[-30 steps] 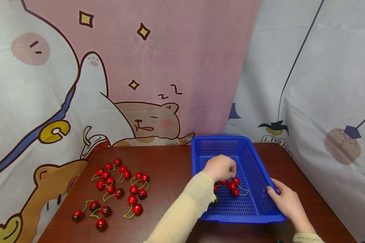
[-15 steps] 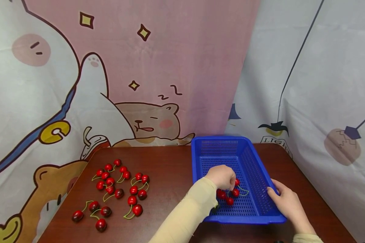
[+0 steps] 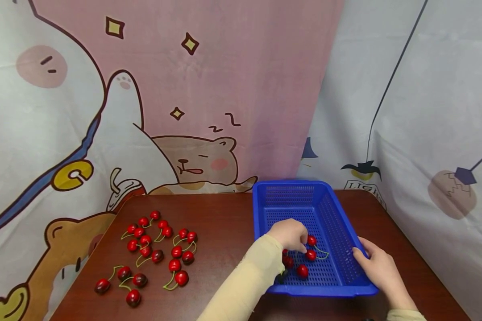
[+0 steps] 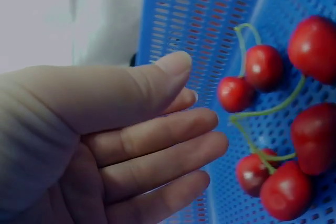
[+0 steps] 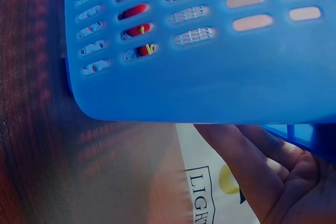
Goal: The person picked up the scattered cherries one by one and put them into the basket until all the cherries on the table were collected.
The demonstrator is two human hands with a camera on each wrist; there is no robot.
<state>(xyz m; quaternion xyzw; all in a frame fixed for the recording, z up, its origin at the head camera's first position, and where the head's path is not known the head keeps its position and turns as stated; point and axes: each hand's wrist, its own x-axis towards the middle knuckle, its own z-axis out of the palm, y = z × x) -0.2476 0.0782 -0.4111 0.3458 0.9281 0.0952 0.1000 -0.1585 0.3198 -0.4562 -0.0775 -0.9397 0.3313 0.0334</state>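
Note:
A blue perforated plastic basket (image 3: 321,290) stands at the right of the table, with several red cherries (image 3: 302,271) on green stems on its floor. My left hand (image 3: 290,235) is inside the basket, low over these cherries. In the left wrist view its thumb and fingers (image 4: 168,145) are extended with nothing between them, and joined cherries (image 4: 286,191) lie just beyond the fingertips. My right hand (image 3: 381,265) grips the basket's right rim near the front corner, thumb over the top; in the right wrist view its fingers (image 5: 231,148) go out of sight beneath the rim.
On the left of the brown table (image 3: 225,214), several pairs of cherries (image 3: 181,277) lie spread out, some of them darker (image 3: 102,285). A patterned cloth (image 3: 257,89) hangs behind the table's far edge and along both sides.
My left hand has moved down toward the front of the basket and a little left. Cherries beneath it have come down and spread forward on the basket floor. The right hand keeps its place.

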